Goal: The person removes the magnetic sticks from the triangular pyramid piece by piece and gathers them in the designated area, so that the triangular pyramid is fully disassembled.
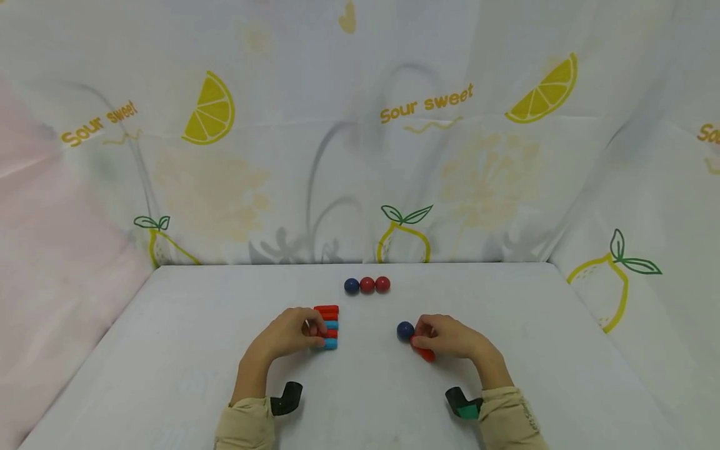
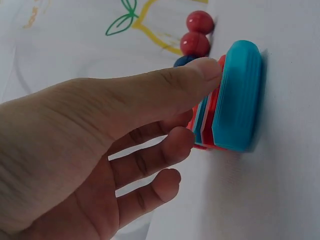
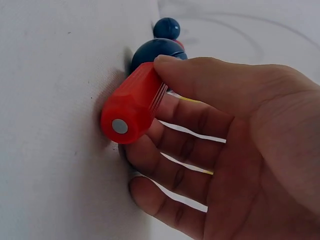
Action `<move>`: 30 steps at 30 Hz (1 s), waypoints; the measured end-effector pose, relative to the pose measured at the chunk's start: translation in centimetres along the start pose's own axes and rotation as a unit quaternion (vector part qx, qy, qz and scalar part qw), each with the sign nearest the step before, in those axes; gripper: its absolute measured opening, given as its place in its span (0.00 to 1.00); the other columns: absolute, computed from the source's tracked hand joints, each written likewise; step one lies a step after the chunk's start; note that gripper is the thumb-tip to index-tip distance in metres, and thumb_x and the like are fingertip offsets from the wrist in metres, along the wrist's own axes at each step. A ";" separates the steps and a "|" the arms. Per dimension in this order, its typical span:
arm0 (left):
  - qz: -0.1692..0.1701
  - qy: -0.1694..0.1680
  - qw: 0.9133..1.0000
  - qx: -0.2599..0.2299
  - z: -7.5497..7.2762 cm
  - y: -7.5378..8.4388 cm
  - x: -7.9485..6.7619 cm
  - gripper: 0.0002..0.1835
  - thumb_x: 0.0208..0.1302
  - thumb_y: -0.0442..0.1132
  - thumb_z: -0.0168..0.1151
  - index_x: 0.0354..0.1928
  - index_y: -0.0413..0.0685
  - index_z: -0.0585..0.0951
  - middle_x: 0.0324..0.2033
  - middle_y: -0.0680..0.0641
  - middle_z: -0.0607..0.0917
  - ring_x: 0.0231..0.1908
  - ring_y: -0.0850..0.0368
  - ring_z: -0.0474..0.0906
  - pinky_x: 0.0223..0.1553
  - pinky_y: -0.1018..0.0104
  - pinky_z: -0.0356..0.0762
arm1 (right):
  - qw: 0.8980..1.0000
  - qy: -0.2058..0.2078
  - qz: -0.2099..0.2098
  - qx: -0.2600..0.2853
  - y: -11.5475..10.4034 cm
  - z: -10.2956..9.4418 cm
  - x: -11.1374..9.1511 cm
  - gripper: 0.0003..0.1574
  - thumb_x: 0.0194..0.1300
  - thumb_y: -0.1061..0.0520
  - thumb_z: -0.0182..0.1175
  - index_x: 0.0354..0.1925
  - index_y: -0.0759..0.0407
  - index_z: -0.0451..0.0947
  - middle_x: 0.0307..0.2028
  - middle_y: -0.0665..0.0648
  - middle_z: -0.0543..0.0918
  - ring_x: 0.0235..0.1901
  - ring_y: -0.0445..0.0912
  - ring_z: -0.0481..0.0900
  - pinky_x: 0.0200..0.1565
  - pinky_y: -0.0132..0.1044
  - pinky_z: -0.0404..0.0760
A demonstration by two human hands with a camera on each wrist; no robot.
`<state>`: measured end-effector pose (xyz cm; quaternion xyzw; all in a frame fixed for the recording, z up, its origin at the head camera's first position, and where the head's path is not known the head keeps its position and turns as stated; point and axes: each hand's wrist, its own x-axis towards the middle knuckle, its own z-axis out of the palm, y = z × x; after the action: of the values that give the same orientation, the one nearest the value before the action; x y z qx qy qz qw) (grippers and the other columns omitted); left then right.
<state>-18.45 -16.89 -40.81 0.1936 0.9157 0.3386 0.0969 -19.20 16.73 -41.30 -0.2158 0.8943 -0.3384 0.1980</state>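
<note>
Beside a row of red and light-blue magnetic rods [image 1: 332,325], my left hand [image 1: 289,331] has its thumb and fingers curled around the rods' left ends. In the left wrist view, the thumb lies over a red rod next to the nearest blue rod [image 2: 238,97]; the index fingertip is partly hidden. My right hand [image 1: 450,335] pinches a red magnetic rod [image 3: 132,102] between thumb and fingers. That rod has a round metal disc at its near end. Its far end touches a dark blue ball [image 1: 405,331] on the table.
Behind the hands, a dark blue ball [image 1: 351,286] and two red balls [image 1: 375,284] sit side by side. The white table [image 1: 360,400] backs onto a hanging cloth [image 1: 315,169] printed with lemons. Each wrist wears a black camera mount [image 1: 287,399].
</note>
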 end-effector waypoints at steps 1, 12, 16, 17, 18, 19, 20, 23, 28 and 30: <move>0.003 0.003 1.000 0.001 0.1 0.1 0.0 0.05 0.55 0.39 0.69 0.30 0.51 0.81 0.25 0.55 0.79 0.28 0.60 0.70 0.28 0.71 0.69 | 1.000 0.000 -0.002 0.000 0.0 0.0 0.0 0.09 0.65 0.51 0.58 0.36 0.56 0.75 0.26 0.49 0.76 0.29 0.41 0.72 0.31 0.33 0.70; 0.087 0.025 0.996 -0.010 4.8 3.8 3.0 0.08 0.59 0.36 0.65 0.41 0.47 0.80 0.32 0.52 0.81 0.34 0.61 0.76 0.36 0.71 0.76 | 1.000 0.001 -0.019 0.002 -0.1 0.6 0.5 0.09 0.64 0.50 0.59 0.36 0.55 0.75 0.23 0.47 0.76 0.27 0.41 0.72 0.29 0.32 0.71; 0.096 0.030 0.995 -0.024 7.1 5.3 4.4 0.15 0.58 0.37 0.66 0.49 0.48 0.78 0.43 0.49 0.80 0.44 0.56 0.78 0.44 0.69 0.79 | 0.999 -0.002 -0.039 -0.004 -0.3 0.6 0.9 0.09 0.64 0.51 0.59 0.37 0.55 0.75 0.24 0.47 0.76 0.27 0.40 0.72 0.30 0.31 0.71; 0.105 0.033 0.994 -0.017 7.7 5.5 4.7 0.16 0.58 0.37 0.66 0.49 0.49 0.78 0.44 0.49 0.79 0.45 0.56 0.78 0.45 0.69 0.79 | 0.999 -0.003 -0.043 -0.006 -0.3 0.6 0.9 0.09 0.65 0.50 0.59 0.37 0.54 0.75 0.24 0.47 0.76 0.27 0.40 0.72 0.30 0.31 0.71; 0.112 0.035 0.993 -0.010 8.1 5.6 4.9 0.17 0.58 0.37 0.67 0.50 0.49 0.78 0.44 0.49 0.79 0.45 0.56 0.78 0.45 0.70 0.78 | 0.999 -0.004 -0.045 -0.007 -0.2 0.6 0.9 0.09 0.65 0.50 0.59 0.37 0.54 0.75 0.25 0.47 0.76 0.27 0.39 0.72 0.31 0.31 0.71; 0.118 0.035 0.992 -0.007 8.5 5.8 5.1 0.17 0.57 0.36 0.67 0.50 0.49 0.78 0.44 0.49 0.79 0.45 0.56 0.78 0.46 0.70 0.78 | 0.999 -0.006 -0.045 -0.007 -0.2 0.6 0.9 0.09 0.65 0.51 0.59 0.38 0.55 0.75 0.25 0.47 0.76 0.27 0.39 0.72 0.31 0.31 0.71; 0.122 0.035 0.992 -0.004 8.9 5.9 5.3 0.17 0.57 0.36 0.67 0.49 0.48 0.78 0.43 0.49 0.79 0.44 0.56 0.78 0.46 0.71 0.78 | 0.999 -0.006 -0.046 -0.007 -0.2 0.6 0.8 0.09 0.65 0.51 0.59 0.38 0.55 0.75 0.25 0.47 0.77 0.28 0.39 0.72 0.32 0.31 0.71; 0.124 0.038 0.992 -0.004 9.4 6.1 5.4 0.16 0.57 0.35 0.67 0.48 0.48 0.79 0.42 0.49 0.79 0.43 0.57 0.79 0.46 0.70 0.78 | 0.999 -0.008 -0.048 -0.006 -0.1 0.7 0.6 0.09 0.65 0.51 0.59 0.38 0.55 0.75 0.26 0.47 0.77 0.28 0.38 0.72 0.32 0.30 0.71; 0.110 0.043 0.993 -0.023 9.1 6.2 5.2 0.15 0.58 0.36 0.66 0.48 0.47 0.80 0.42 0.49 0.79 0.45 0.56 0.80 0.49 0.67 0.78 | 0.998 -0.005 -0.067 -0.002 -0.2 0.9 0.6 0.08 0.65 0.53 0.59 0.38 0.56 0.75 0.25 0.47 0.76 0.27 0.37 0.71 0.32 0.29 0.71; 0.106 0.040 0.993 -0.027 9.0 6.1 5.1 0.15 0.58 0.35 0.66 0.48 0.46 0.81 0.42 0.49 0.80 0.45 0.56 0.80 0.49 0.66 0.78 | 0.997 -0.008 -0.072 0.000 -0.3 0.9 0.7 0.07 0.65 0.54 0.59 0.38 0.56 0.74 0.25 0.46 0.75 0.27 0.36 0.71 0.32 0.29 0.70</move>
<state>-18.56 -5.27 -43.76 0.2734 0.8836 0.3791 0.0288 -19.20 15.70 -41.90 -0.2823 0.8750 -0.3497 0.1800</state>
